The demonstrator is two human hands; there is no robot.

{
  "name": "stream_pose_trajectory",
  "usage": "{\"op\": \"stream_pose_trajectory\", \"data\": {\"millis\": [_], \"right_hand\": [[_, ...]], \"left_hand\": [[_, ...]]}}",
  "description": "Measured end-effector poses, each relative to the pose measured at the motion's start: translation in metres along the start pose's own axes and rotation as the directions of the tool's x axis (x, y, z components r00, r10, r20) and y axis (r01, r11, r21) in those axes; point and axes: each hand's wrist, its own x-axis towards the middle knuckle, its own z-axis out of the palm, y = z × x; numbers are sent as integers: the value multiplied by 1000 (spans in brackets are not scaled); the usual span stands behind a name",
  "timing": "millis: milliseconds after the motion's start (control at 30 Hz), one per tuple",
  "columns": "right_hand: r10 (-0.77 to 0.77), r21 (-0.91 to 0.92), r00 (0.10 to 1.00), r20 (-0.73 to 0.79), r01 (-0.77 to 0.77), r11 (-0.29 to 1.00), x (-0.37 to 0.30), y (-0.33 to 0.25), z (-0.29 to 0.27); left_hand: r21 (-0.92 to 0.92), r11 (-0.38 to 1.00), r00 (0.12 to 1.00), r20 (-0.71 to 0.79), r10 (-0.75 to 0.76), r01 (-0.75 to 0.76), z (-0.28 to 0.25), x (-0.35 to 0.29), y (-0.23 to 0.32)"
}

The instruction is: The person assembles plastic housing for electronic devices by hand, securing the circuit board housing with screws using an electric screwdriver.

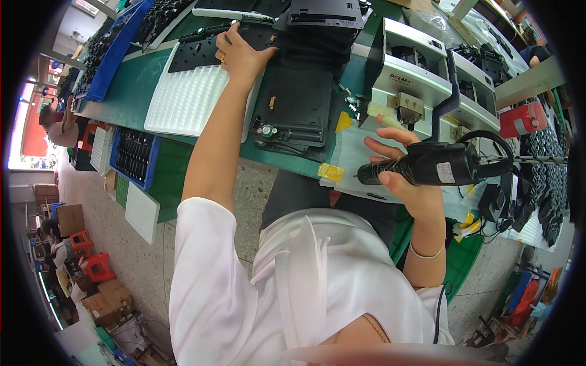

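My right hand [403, 171] is wrapped loosely around a black electric screwdriver [436, 165] hanging at the right, its bit end pointing left. One finger of that hand wears a pale finger cover. My left hand [241, 58] reaches far forward with thumb and fingers spread, resting on or just over a black flat part [195, 53] in a white dimpled tray [183, 100]. Between the hands, a black flat housing [296, 110] with a small round metal piece and a brass-coloured piece lies on the green bench. Small metal parts [349, 100] are scattered beside it.
Behind the housing rises a stack of black housings [320, 36]. A white-and-metal bench machine [406, 67] with a dark lever stands at the right. Yellow tape pieces [331, 172] stick to the bench edge. A blue crate [135, 155] of black parts sits low at left.
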Motion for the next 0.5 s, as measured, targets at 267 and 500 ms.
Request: {"op": "stream_pose_trajectory", "data": {"millis": [267,500], "right_hand": [[-5,59,998,-59,8,998,-10,3,-11],[-16,-12,996,-88,15,1000,-6,1,-15]], "left_hand": [[22,967,948,-195,251,-252,12,13,-36],[-469,881,986,-162,-21,-58,14,29,-20]]}}
